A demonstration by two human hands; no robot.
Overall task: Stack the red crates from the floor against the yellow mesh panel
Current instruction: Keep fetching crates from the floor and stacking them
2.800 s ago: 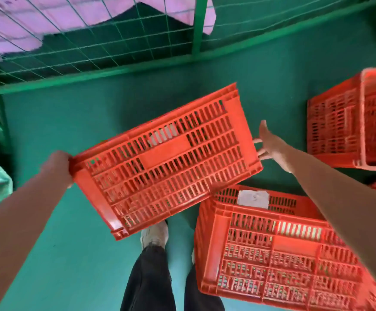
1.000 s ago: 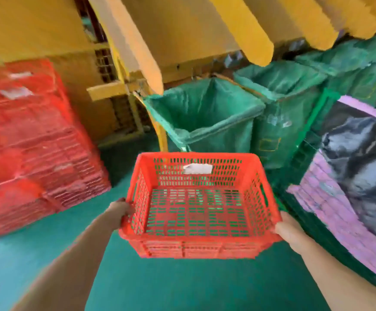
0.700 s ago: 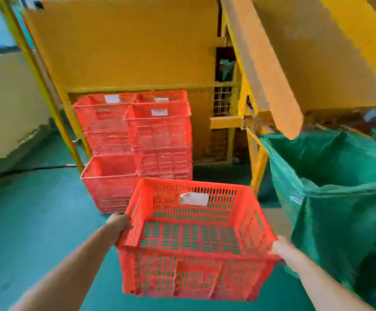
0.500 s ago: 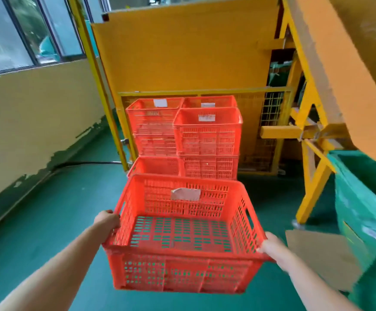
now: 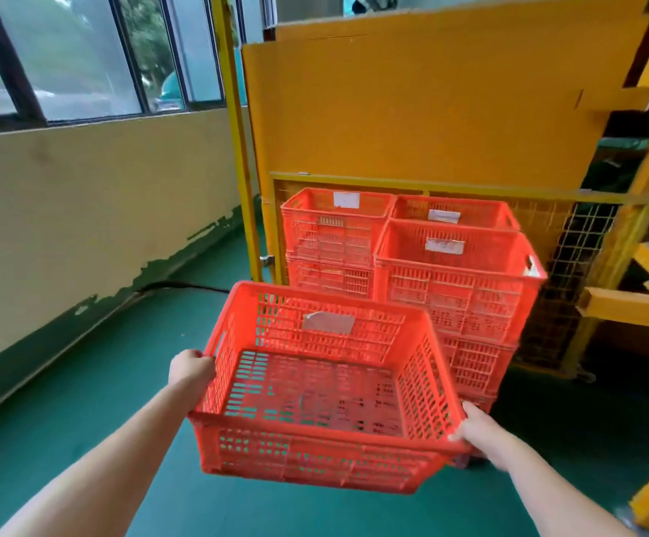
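I carry an empty red crate (image 5: 315, 397) in front of me, upright, with a white label on its far wall. My left hand (image 5: 191, 368) grips its left rim and my right hand (image 5: 477, 430) grips its right near corner. Ahead, stacked red crates (image 5: 450, 273) stand on the floor against the yellow mesh panel (image 5: 570, 265). One tall stack (image 5: 334, 234) is at the back left, another at the back right, and a front right stack hides part of them. The carried crate hides the lower front left of the pile.
A pale yellow wall (image 5: 82, 211) with windows runs along the left, and a black cable (image 5: 183, 286) lies at its foot. A yellow post (image 5: 237, 141) stands left of the stacks. Yellow frame beams (image 5: 640, 304) jut out on the right. The floor (image 5: 63, 401) is green.
I turned from the crates on the floor, past green bags, toward the yellow panel. The stacks have come much closer. Both hands keep their grip on the carried crate.
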